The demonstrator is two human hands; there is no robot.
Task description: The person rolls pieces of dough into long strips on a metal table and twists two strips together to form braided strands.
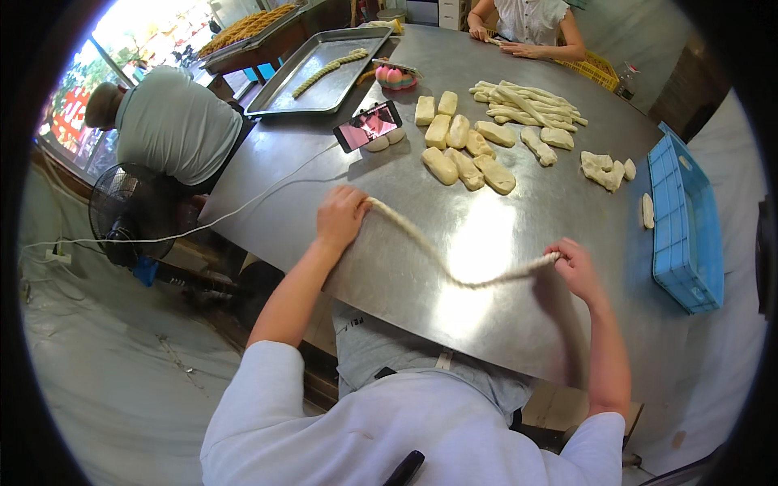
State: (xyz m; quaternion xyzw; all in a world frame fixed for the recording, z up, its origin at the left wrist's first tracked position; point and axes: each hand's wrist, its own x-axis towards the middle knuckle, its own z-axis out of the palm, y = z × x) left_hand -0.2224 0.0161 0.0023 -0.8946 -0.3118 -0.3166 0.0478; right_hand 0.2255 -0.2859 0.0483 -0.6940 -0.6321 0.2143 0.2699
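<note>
A long twisted rope of dough (425,244) hangs in a sagging curve over the steel table (389,291). Its left end is in my left hand (342,214), near the table's left side. My right hand (571,267) grips the other end, with a shadow beneath that arm. Several dough blocks (458,132) lie beyond the rope, some upright and some tilted in the view. Behind them rests a pile of long dough strips (516,103). To the right are an irregular dough lump (602,171) and small pieces.
A metal tray (328,67) with one twisted dough piece stands at the back left. A phone (368,126) leans on a stand, its white cable crossing the table's left part. A blue crate (684,225) is at right. Co-workers are at the far side and left, beside a fan (130,209).
</note>
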